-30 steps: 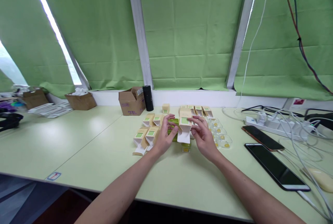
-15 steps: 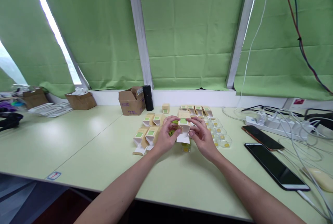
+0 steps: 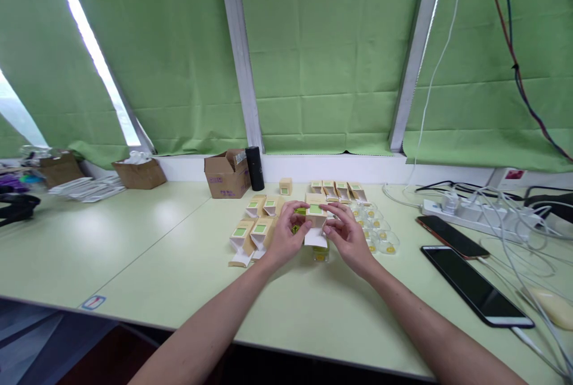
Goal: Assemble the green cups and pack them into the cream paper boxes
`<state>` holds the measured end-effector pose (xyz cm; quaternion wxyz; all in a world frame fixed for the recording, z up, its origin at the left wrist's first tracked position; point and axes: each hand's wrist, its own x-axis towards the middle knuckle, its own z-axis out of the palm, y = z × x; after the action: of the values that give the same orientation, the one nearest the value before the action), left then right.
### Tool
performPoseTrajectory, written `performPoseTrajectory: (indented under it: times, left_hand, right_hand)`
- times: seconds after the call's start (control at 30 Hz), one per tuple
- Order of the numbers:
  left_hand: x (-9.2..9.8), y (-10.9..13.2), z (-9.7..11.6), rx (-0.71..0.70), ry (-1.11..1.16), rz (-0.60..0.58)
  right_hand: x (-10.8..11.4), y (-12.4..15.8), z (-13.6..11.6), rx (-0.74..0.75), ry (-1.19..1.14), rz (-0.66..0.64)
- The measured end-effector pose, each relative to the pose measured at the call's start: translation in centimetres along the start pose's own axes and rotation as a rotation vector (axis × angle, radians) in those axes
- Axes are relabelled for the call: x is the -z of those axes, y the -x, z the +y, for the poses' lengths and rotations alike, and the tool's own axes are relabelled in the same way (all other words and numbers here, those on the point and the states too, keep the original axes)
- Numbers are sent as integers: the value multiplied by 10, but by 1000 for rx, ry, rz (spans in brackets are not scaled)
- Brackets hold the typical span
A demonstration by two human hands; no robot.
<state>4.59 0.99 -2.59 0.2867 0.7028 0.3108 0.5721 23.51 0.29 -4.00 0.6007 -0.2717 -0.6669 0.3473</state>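
Four boxes (image 3: 242,232) with white flaps out sit left of the left hand (image 3: 286,234), the nearest just beside its wrist. Four more line up in a back row (image 3: 341,186); a lone box (image 3: 285,186) stands left of that. Clear cups (image 3: 379,236) with yellow bits sit just right of the right hand (image 3: 351,237). Green pieces (image 3: 300,211) lie behind the left fingers, mostly hidden. Two phones (image 3: 477,285) and a power strip (image 3: 436,210) with loose cables are further right, well apart from the hands. Held box (image 3: 317,219) is over the table (image 3: 286,313), between both hands, with a filled cup (image 3: 320,254) just below it in view; can't tell if they touch. Green window faces up, open flap points at the person. Long axis seems to run front to back, foreshortened. Both hands part-curled, clamped on the held box from either side, fingertips near its top, thumbs lower by the flap.
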Motion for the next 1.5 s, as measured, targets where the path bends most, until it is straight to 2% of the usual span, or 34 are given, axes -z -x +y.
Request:
performPoseTrajectory:
  times: [0.6, 1.03, 1.2, 1.5]
  left_hand:
    - [-3, 5, 5, 6, -57, -34]
    - [4, 8, 6, -46, -56, -271]
    - [2, 8, 6, -20, -36, -194]
    - [1, 5, 3, 91, 214, -107]
  right_hand:
    - [-2, -1, 8, -26, 37, 68]
    - [-2, -5, 0, -87, -39, 185]
    - [-3, -3, 1, -79, -48, 155]
    - [-5, 2, 1, -32, -79, 50]
